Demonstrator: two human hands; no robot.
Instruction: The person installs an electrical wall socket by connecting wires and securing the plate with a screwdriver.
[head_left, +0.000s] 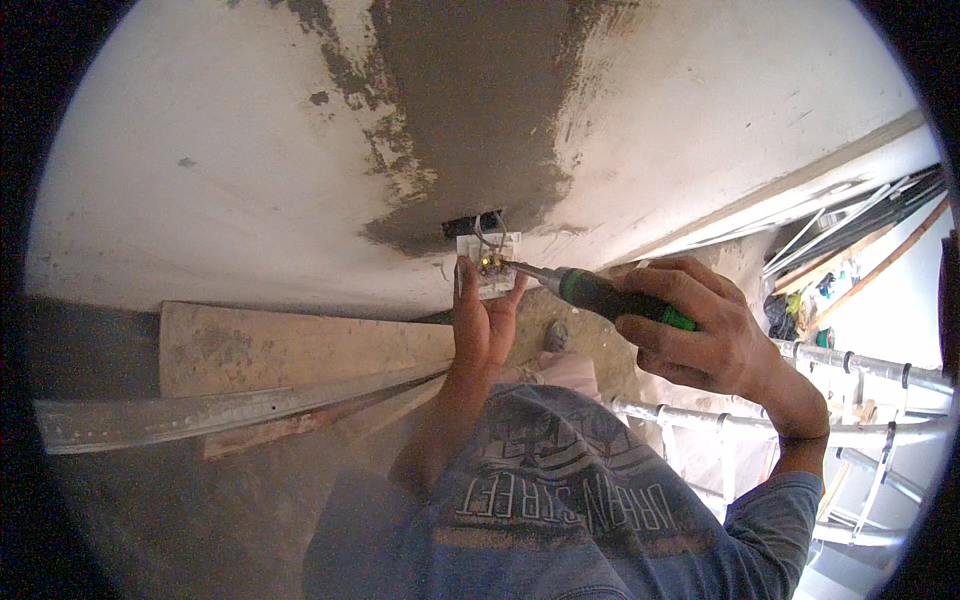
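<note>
My left hand (483, 323) grips a white wall socket plate (490, 287) by its sides, with the back of the plate turned up. Brass-coloured terminals show in the middle of it. Thin wires (487, 232) run from the plate to a dark box opening (461, 228) in the wall. Closed round the handle of a black and green screwdriver (598, 293) is my right hand (708, 328). The screwdriver's shaft points left, and its tip meets the terminals; whether it sits in a screw is too small to tell.
A wide strip of grey plaster (475, 110) runs up the white wall above the opening. Wooden boards (290, 345) and a metal channel (200, 420) lean at the left. To the right stands a metal ladder (860, 433), with pipes and debris (840, 265) behind it.
</note>
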